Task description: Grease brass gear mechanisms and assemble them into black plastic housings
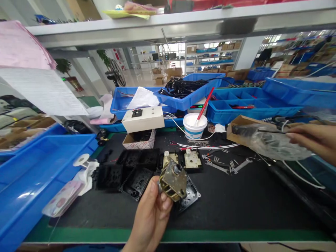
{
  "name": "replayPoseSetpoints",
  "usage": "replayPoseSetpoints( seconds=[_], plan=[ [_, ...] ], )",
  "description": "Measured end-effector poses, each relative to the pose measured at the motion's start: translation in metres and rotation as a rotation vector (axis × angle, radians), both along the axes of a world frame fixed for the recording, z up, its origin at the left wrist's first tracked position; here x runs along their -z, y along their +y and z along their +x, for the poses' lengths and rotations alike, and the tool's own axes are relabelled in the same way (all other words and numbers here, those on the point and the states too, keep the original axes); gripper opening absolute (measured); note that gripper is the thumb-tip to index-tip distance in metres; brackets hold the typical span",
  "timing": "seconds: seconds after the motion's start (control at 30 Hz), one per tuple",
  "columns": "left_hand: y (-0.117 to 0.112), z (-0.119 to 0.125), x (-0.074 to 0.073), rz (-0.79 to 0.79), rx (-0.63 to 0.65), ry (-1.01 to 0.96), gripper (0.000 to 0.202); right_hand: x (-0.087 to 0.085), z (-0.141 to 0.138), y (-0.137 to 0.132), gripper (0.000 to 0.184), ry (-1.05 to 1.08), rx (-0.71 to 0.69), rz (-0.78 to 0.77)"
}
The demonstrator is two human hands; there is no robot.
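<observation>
Brass-toned metal mechanism (172, 182) is up over the black mat (225, 203), lower-left side pinched in the left hand (153, 211), mostly poking past the fingertips (165, 203). Right hand (313, 138) pinches a thin dark rod (271, 131).

Far in the middle, I can read green digits that seem to begin "12" on a small display (196, 106). The print on the white sheet (42, 91) at far left and the small carton's (140, 140) red marks I cannot make out.
</observation>
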State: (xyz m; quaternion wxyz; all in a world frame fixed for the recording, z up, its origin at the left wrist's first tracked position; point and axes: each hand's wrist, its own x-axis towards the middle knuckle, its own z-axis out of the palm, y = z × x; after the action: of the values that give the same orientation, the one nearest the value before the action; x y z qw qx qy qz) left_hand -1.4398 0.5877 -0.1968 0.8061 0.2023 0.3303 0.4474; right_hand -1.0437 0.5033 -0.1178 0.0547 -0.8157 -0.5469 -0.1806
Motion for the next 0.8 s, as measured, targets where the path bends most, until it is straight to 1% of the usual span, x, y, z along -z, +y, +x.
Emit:
replayPoseSetpoints(
  seconds=[0.07, 0.1, 0.13, 0.17, 0.23, 0.27, 0.3, 0.37, 0.43, 0.5, 0.57, 0.6, 0.63, 0.67, 0.7, 0.73, 0.8],
  plan=[
    [0.000, 0.005, -0.001, -0.026, 0.014, -0.041, 0.029, 0.002, -0.027, -0.008, 0.063, 0.112, -0.145, 0.061],
    [0.000, 0.008, -0.002, -0.037, 0.019, -0.054, 0.029, 0.004, -0.045, -0.009, 0.065, 0.178, -0.204, 0.082],
    [0.000, 0.010, -0.003, -0.043, 0.021, -0.065, 0.029, 0.007, -0.064, -0.008, 0.059, 0.207, -0.289, 0.119],
    [-0.001, 0.013, -0.005, -0.045, 0.019, -0.073, 0.029, 0.011, -0.084, -0.006, 0.050, 0.211, -0.417, 0.140],
    [-0.003, 0.018, -0.006, -0.040, 0.007, -0.077, 0.029, 0.021, -0.122, 0.001, 0.030, 0.256, -0.672, 0.093],
    [-0.005, 0.020, -0.006, -0.026, -0.001, -0.071, 0.028, 0.027, -0.138, 0.005, 0.023, 0.298, -0.756, 0.065],
    [-0.006, 0.022, -0.006, -0.004, -0.010, -0.064, 0.027, 0.032, -0.152, 0.008, 0.018, 0.375, -0.805, 0.031],
    [-0.010, 0.025, -0.005, 0.045, -0.020, -0.037, 0.025, 0.041, -0.173, 0.013, 0.010, 0.612, -0.825, 0.021],
    [-0.013, 0.027, -0.002, 0.087, -0.013, -0.005, 0.025, 0.048, -0.186, 0.017, 0.004, 0.914, -0.789, 0.086],
    [-0.015, 0.028, 0.001, 0.102, -0.002, 0.019, 0.024, 0.055, -0.193, 0.019, 0.002, 1.256, -0.732, 0.173],
    [-0.017, 0.029, 0.002, 0.099, -0.005, 0.016, 0.024, 0.061, -0.196, 0.022, 0.003, 1.608, -0.680, 0.223],
    [-0.017, 0.029, 0.003, 0.093, -0.008, 0.008, 0.024, 0.063, -0.196, 0.023, 0.006, 1.752, -0.654, 0.236],
    [-0.017, 0.029, 0.003, 0.086, -0.011, -0.001, 0.024, 0.064, -0.195, 0.024, 0.007, 1.838, -0.633, 0.257],
    [-0.017, 0.028, 0.002, 0.080, -0.013, -0.010, 0.024, 0.064, -0.194, 0.025, 0.008, 1.842, -0.624, 0.273],
    [-0.017, 0.028, 0.001, 0.077, -0.015, -0.018, 0.024, 0.063, -0.193, 0.026, 0.007, 1.758, -0.638, 0.275],
    [-0.017, 0.028, 0.001, 0.076, -0.018, -0.027, 0.024, 0.061, -0.191, 0.027, 0.006, 1.598, -0.681, 0.266],
    [-0.016, 0.029, 0.000, 0.076, -0.022, -0.044, 0.022, 0.053, -0.188, 0.028, 0.009, 1.145, -0.825, 0.223]
  ],
)
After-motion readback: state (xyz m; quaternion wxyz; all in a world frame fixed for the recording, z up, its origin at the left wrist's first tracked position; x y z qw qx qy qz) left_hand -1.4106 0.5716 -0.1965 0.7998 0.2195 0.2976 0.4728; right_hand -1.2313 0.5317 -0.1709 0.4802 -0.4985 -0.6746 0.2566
